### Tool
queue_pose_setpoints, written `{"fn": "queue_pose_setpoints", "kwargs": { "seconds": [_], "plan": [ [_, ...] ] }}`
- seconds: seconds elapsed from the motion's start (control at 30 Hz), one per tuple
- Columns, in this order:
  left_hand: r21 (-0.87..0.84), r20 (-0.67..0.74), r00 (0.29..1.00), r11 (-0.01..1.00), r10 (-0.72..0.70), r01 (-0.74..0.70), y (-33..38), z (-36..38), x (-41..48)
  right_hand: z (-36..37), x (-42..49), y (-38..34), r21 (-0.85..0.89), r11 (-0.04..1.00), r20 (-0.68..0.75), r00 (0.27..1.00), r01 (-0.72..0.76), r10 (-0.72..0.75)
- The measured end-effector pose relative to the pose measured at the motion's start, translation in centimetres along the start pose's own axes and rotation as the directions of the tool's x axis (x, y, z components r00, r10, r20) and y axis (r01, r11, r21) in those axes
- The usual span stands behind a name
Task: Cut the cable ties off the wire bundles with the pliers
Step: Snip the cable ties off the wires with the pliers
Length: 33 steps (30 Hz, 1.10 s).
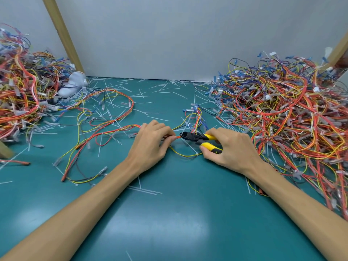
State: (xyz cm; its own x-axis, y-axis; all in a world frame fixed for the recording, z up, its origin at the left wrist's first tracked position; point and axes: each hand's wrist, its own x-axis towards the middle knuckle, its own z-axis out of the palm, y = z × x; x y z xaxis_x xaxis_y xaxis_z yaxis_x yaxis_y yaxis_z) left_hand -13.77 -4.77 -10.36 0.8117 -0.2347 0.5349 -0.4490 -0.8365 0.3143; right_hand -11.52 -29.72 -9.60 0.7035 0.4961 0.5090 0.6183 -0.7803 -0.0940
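A wire bundle of red, yellow and dark wires sprawls across the middle of the green mat. My left hand pinches the bundle's orange wires near the centre. My right hand grips the yellow-handled pliers. Their black jaws point left and meet the wires right beside my left fingertips. Whether a cable tie sits between the jaws is too small to tell.
Large tangled heaps of wires lie at the left and right. Cut white ties are scattered over the mat. A white glove-like object lies by a wooden post at the back left.
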Motion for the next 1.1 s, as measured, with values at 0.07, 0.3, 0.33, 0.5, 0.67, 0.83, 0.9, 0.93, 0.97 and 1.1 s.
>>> {"fn": "queue_pose_setpoints", "kwargs": {
  "seconds": [0.07, 0.3, 0.33, 0.5, 0.67, 0.83, 0.9, 0.93, 0.97, 1.1],
  "plan": [
    [0.005, 0.000, 1.000, 1.000, 0.000, 0.000, 0.02, 0.02, -0.02, -0.01, 0.00, -0.01, 0.008, 1.000, 0.011, 1.000, -0.007, 0.007],
    [0.005, 0.001, 1.000, 1.000, -0.002, 0.002, 0.14, 0.02, -0.05, 0.04, 0.00, 0.06, 0.030, 0.999, 0.044, 0.999, -0.011, 0.010],
    [0.003, 0.001, 1.000, 1.000, -0.003, 0.003, 0.14, 0.00, -0.03, 0.02, -0.01, 0.08, 0.033, 0.999, 0.047, 0.999, -0.011, 0.010],
    [0.000, 0.001, 1.000, 1.000, 0.002, -0.002, 0.20, -0.06, -0.03, -0.03, 0.02, 0.00, 0.034, 0.999, 0.051, 0.999, -0.008, 0.006],
    [-0.004, 0.006, 1.000, 1.000, -0.007, 0.007, 0.16, -0.02, -0.01, -0.10, 0.03, -0.01, 0.036, 0.999, 0.062, 0.998, -0.015, 0.013],
    [0.001, 0.009, 1.000, 1.000, -0.003, 0.003, 0.15, -0.02, 0.00, -0.14, 0.04, -0.08, 0.034, 0.999, 0.063, 0.998, -0.014, 0.012],
    [0.002, 0.008, 1.000, 1.000, -0.002, 0.002, 0.15, -0.02, -0.01, -0.14, 0.01, -0.08, 0.031, 0.999, 0.064, 0.998, -0.013, 0.011],
    [0.001, 0.006, 1.000, 1.000, -0.003, 0.003, 0.14, -0.03, -0.02, -0.13, -0.01, -0.07, 0.028, 0.999, 0.063, 0.998, -0.016, 0.015],
    [-0.003, 0.006, 1.000, 1.000, -0.006, 0.006, 0.14, -0.04, -0.03, -0.10, -0.02, -0.08, 0.026, 0.999, 0.061, 0.998, -0.023, 0.021],
    [-0.020, 0.005, 1.000, 1.000, -0.018, 0.018, 0.13, 0.01, -0.03, -0.02, 0.00, -0.16, 0.032, 0.997, 0.064, 0.996, -0.066, 0.064]
  ]
}}
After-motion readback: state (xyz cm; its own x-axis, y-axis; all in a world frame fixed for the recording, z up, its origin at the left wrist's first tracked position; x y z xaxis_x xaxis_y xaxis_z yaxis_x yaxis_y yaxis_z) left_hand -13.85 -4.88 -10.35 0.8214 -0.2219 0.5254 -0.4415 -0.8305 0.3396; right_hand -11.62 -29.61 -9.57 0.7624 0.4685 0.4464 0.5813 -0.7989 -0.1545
